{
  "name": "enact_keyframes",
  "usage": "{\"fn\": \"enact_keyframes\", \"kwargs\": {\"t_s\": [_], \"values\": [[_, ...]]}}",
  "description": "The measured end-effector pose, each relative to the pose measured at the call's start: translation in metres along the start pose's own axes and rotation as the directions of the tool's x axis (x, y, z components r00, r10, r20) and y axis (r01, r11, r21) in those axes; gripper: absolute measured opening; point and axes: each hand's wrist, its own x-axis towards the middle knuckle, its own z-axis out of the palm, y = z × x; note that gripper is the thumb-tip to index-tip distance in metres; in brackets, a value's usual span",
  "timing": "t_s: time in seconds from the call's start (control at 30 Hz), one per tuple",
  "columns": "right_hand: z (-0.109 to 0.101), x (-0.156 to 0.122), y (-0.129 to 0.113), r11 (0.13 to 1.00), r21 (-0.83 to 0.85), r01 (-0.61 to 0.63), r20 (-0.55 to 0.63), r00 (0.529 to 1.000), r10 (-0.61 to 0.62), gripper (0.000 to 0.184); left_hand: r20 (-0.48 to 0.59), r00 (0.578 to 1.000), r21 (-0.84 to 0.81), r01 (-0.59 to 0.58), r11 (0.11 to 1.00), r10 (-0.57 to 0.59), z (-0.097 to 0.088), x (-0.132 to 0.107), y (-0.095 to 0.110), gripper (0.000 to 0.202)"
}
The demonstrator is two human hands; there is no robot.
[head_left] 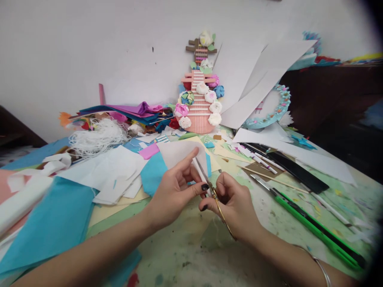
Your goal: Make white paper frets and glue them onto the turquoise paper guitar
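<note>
My left hand [175, 191] pinches a folded piece of thin white paper [179, 153] just above the table. My right hand [235, 205] is closed around gold-handled scissors [214, 193]. Their blades point up and to the left, into the paper's edge near my left fingertips. Both hands are close together at the middle of the table.
Blue and white paper sheets [60, 215] lie at the left. A green utility knife [311, 225], a black ruler [296, 169] and thin sticks lie at the right. A pink paper guitar with paper flowers [199, 101] leans against the wall, beside coloured paper and white string [97, 137].
</note>
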Motion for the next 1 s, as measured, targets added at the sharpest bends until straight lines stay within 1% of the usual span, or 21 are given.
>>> {"fn": "enact_keyframes", "kwargs": {"t_s": [0.17,0.4,0.47,0.6,0.67,0.77,0.87,0.93,1.0], "values": [[-0.001,0.001,-0.002,1.0,-0.029,-0.011,-0.01,1.0,0.011,0.058,-0.018,0.999,-0.03,0.029,0.999,-0.03,0.0,0.001,0.0,0.081],[-0.001,0.003,-0.005,0.999,-0.039,0.0,-0.016,1.0,0.0,0.059,0.005,0.998,-0.061,0.056,0.997,-0.056,0.0,0.002,-0.001,0.082],[-0.002,0.004,-0.003,1.0,-0.005,-0.027,-0.023,0.999,0.027,0.056,-0.009,0.999,-0.079,0.048,0.996,-0.049,-0.001,0.004,-0.002,0.08],[-0.005,0.01,0.009,0.979,0.15,-0.141,-0.022,0.989,0.146,0.045,-0.072,0.997,-0.137,0.019,0.99,-0.029,-0.006,0.008,-0.004,0.068],[-0.008,0.016,0.016,0.97,0.188,-0.157,-0.057,0.984,0.17,0.044,-0.102,0.994,-0.162,0.021,0.987,-0.038,-0.008,0.01,-0.002,0.061],[-0.015,0.027,0.023,0.975,0.179,-0.13,-0.154,0.975,0.158,0.047,-0.139,0.988,-0.187,0.032,0.982,-0.059,-0.01,0.012,0.001,0.051],[-0.024,0.038,0.025,0.97,0.215,-0.111,-0.218,0.963,0.159,0.047,-0.163,0.983,-0.196,0.053,0.979,-0.086,-0.01,0.012,0.003,0.037],[-0.03,0.043,0.024,0.973,0.218,-0.077,-0.268,0.954,0.135,0.045,-0.164,0.982,-0.208,0.058,0.976,-0.093,-0.01,0.012,0.003,0.03],[-0.033,0.044,0.021,0.982,0.186,-0.034,-0.305,0.948,0.09,0.04,-0.158,0.982,-0.223,0.063,0.973,-0.1,-0.009,0.012,0.004,0.026]]}}
